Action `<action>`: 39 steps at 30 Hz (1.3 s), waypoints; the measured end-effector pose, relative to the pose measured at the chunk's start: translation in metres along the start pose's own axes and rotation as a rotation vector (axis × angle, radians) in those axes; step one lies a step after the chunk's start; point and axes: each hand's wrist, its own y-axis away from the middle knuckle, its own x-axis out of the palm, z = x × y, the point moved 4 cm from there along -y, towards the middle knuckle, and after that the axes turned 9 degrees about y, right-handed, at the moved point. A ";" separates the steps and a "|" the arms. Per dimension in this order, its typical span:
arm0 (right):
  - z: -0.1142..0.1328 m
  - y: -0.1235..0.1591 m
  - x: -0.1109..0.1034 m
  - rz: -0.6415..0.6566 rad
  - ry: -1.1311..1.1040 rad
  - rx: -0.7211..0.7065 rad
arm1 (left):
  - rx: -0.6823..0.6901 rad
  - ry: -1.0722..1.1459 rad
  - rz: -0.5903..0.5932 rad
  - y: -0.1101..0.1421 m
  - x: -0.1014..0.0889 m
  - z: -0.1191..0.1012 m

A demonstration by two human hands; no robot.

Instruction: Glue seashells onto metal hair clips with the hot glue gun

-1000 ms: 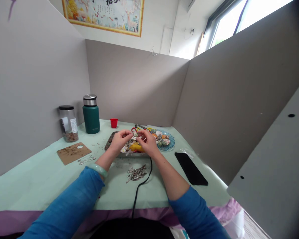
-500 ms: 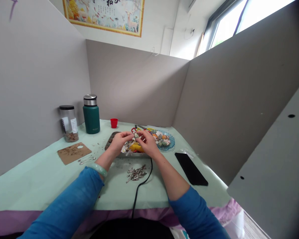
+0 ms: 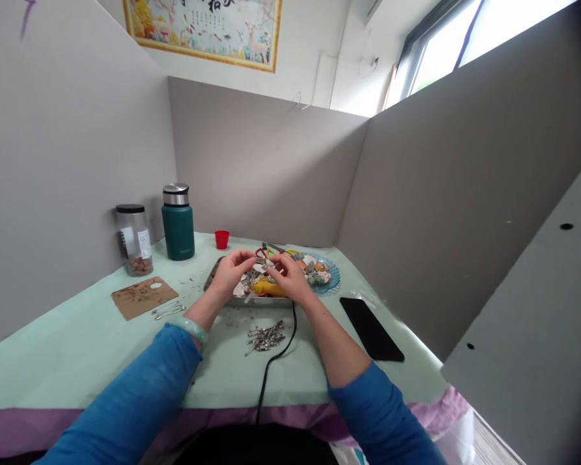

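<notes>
Above the metal tray (image 3: 259, 301), both my hands are raised close together, fingertips pinched. My left hand (image 3: 231, 274) is closed at the end of a thin, metallic-looking piece, too small to name surely. In my right hand (image 3: 290, 278) a small pale, greenish ornament (image 3: 270, 264) is pinched between thumb and fingers. Below them the tray holds several small pale and patterned pieces and a yellow tool (image 3: 267, 287), apparently a glue gun. A black cord (image 3: 266, 374) runs from the tray toward me. Nearer me lies a pile of small metal clips (image 3: 266, 337).
A blue glass plate (image 3: 336, 274) of colourful ornaments stands right of the tray, pliers (image 3: 275, 247) behind it. A black phone (image 3: 372, 329) lies at right. At left are a green bottle (image 3: 178, 226), a jar (image 3: 134, 242), a brown card (image 3: 142, 298) and a red cup (image 3: 221, 239).
My fingertips have drawn slightly apart, and the thin piece between them shows more. The small ornament has shifted a little right with my right hand. Everything on the table stays put.
</notes>
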 end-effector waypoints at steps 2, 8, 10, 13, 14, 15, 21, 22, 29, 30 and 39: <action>-0.003 0.000 0.000 0.024 -0.046 0.049 | 0.094 -0.116 0.018 -0.001 -0.001 -0.003; -0.002 0.001 0.004 0.174 -0.206 0.145 | 0.416 -0.436 0.117 0.001 0.003 -0.016; 0.000 0.002 0.004 0.201 -0.249 0.158 | 0.489 -0.514 0.154 0.003 0.006 -0.019; -0.001 0.003 0.004 0.233 -0.302 0.180 | 0.548 -0.598 0.186 0.006 0.009 -0.022; -0.001 0.003 0.005 0.243 -0.314 0.181 | 0.561 -0.615 0.193 0.007 0.010 -0.023; -0.002 0.003 0.005 0.251 -0.321 0.179 | 0.571 -0.628 0.201 0.008 0.011 -0.024; -0.011 0.000 0.008 0.204 -0.295 0.218 | 0.508 -0.640 0.189 0.006 0.009 -0.022; -0.014 -0.001 0.008 0.177 -0.298 0.246 | 0.475 -0.643 0.169 0.005 0.008 -0.020; -0.027 -0.004 0.003 -0.003 -0.176 0.311 | 0.249 -0.708 0.064 -0.003 -0.002 -0.006; -0.027 -0.003 0.003 -0.010 -0.156 0.303 | 0.238 -0.719 0.054 -0.004 -0.003 -0.005; -0.019 -0.002 0.004 0.026 -0.111 0.219 | 0.178 -0.715 0.050 -0.003 -0.003 -0.004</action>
